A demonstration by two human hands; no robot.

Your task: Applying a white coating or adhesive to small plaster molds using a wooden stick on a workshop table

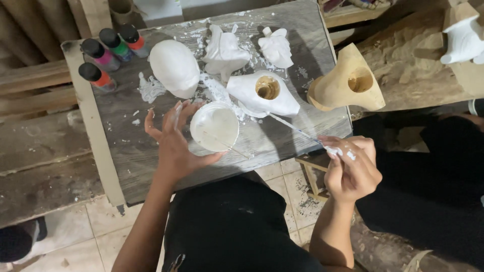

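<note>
Paint cup, round and filled with white paint, sits near the front edge of the grey wooden board that serves as a low worktable; I judge it is kept there so both hands can reach it without crossing the drying pieces behind.

Going by size, the board comes first, smeared and spattered with white. On it lie four white-coated carvings: a smooth rounded one at the left, two lumpier ones and at the back, and a hollowed one with its round opening up, just beside the cup. An unpainted wooden carving of similar hollow shape rests off the board's right edge, apart from the wet ones. Four small paint bottles with dark caps stand grouped at the far left corner, well out of the way.

Left hand curves around the cup's left side, fingers spread and touching its rim, apparently steadying it; the wrist is bent inward over the board's edge. Right hand is closed in a pinch on a thin brush, paint on its fingertips, held off the board's right side with the brush angled toward the hollowed carving.
</note>
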